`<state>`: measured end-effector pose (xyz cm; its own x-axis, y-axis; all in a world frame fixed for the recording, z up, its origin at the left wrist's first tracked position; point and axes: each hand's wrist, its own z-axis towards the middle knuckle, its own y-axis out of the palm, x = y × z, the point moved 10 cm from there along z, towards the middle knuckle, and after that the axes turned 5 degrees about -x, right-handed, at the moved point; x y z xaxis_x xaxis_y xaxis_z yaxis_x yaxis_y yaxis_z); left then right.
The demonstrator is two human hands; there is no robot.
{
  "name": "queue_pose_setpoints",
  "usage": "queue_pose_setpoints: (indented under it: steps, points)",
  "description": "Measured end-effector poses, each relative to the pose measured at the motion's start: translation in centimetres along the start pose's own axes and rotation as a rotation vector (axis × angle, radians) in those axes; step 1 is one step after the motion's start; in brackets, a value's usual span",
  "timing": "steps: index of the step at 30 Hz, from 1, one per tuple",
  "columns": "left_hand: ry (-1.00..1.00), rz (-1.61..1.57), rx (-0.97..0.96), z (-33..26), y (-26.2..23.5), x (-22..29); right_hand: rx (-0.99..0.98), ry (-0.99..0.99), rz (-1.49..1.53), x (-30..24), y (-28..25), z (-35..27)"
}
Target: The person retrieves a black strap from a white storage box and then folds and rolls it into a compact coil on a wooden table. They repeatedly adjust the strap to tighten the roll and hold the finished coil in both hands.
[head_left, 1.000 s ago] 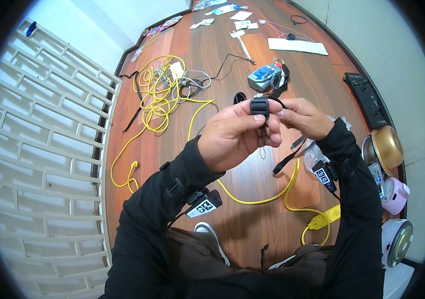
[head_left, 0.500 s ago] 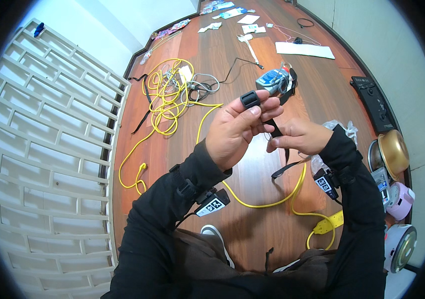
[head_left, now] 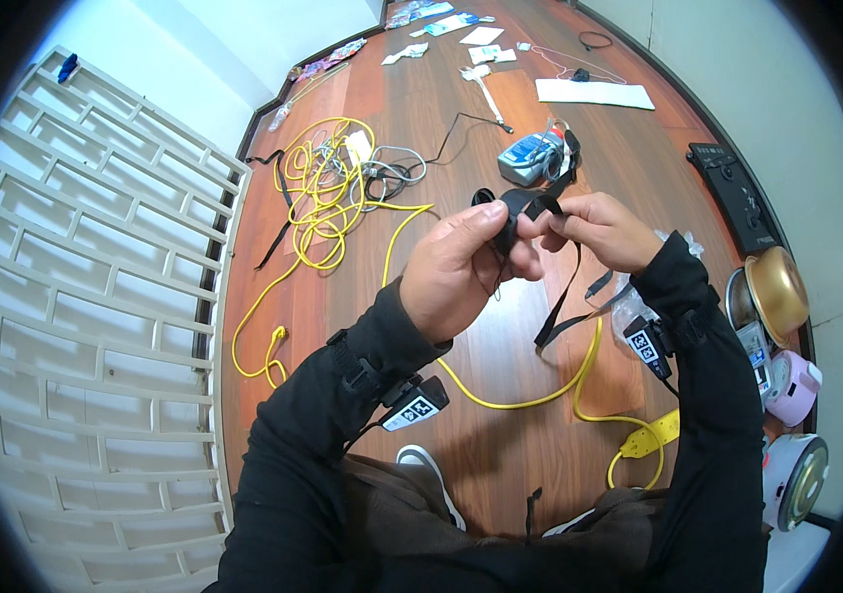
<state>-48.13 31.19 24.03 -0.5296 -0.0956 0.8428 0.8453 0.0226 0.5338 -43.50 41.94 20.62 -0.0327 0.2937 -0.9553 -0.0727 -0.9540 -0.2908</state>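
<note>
Holding a black webbing strap (head_left: 541, 205) in the curled left hand (head_left: 453, 267) and pinching it with the right hand (head_left: 606, 233) above plank flooring (head_left: 501, 460).

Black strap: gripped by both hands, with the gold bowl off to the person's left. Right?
One thing is off: the gold bowl is to the person's right, as the head view shows. The rest holds: the left hand and right hand both grip the black strap.
</note>
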Motion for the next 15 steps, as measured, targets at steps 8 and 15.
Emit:
queue_pose_setpoints:
  steps: [8,15]
  points:
    - [0.038,-0.092,-0.004,0.3,-0.1,-0.2,-0.074,0.173,-0.141,1.0,1.2,-0.3]
    - [-0.037,-0.097,-0.01,0.4,-0.1,-1.2,0.041,0.025,-0.059,1.4,-0.2,0.3]
